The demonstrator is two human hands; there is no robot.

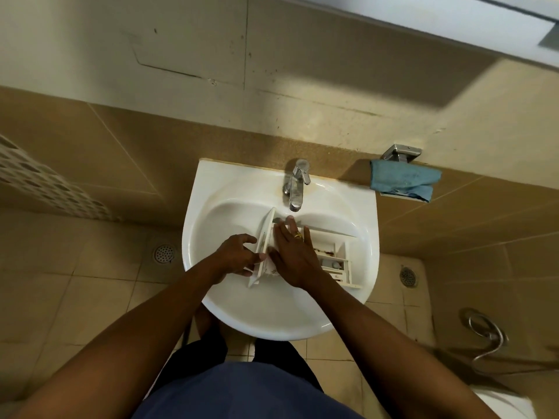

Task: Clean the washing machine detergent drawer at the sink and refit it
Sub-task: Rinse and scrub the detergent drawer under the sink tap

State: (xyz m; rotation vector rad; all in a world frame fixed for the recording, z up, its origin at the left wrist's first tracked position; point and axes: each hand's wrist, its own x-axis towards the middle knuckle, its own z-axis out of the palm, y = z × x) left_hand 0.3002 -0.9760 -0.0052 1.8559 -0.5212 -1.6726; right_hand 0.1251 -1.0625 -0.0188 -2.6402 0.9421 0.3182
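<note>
Blue cloth [403,180], folded, draped over metal wall holder [400,152]. Far left of cloth: perforated white panel [45,182], round floor drain [164,253]. Below cloth: second floor drain [408,276]; lower still, coiled chrome hose [487,334].

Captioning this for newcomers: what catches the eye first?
The white detergent drawer lies in the sink below the tap, with brown grime in its compartments. The left hand grips its front, and the right hand lies flat on it. A blue cloth hangs right of the tap.
</note>
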